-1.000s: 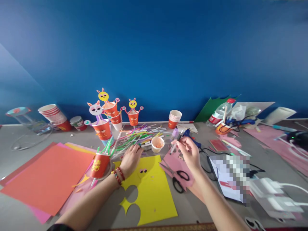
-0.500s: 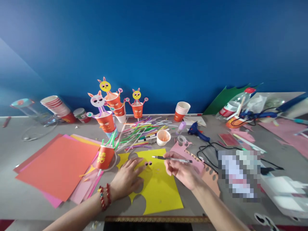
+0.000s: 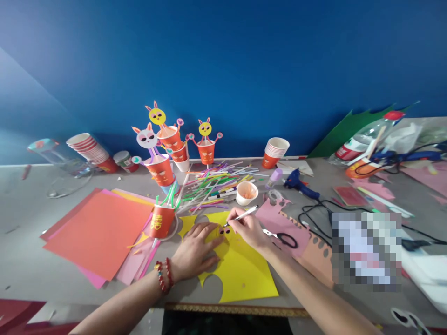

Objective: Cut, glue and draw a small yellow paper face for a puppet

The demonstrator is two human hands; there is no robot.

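A sheet of yellow paper [image 3: 251,272] with rounded bites cut from its left side lies in front of me. My left hand [image 3: 198,249] rests flat on its left part, fingers spread. Between my hands, two small pink-and-black eye pieces [image 3: 224,230] sit on the paper. My right hand [image 3: 247,229] is closed around a pen [image 3: 248,211], its tip down at the paper just above the eye pieces. Scissors [image 3: 284,238] with dark handles lie right of my right hand, on pink paper scraps [image 3: 279,214].
Left are stacked orange and pink sheets [image 3: 94,232] and a red cup with green stems [image 3: 162,221]. Behind stand red cups with animal faces [image 3: 159,170], loose coloured sticks [image 3: 209,186] and a white cup [image 3: 247,193]. A blue glue gun [image 3: 300,184] and black cable [image 3: 314,218] lie right.
My right hand has turned the pen over and brought its tip down to the paper beside the eye pieces. The scissors have come into sight. The whole view has shifted slightly.
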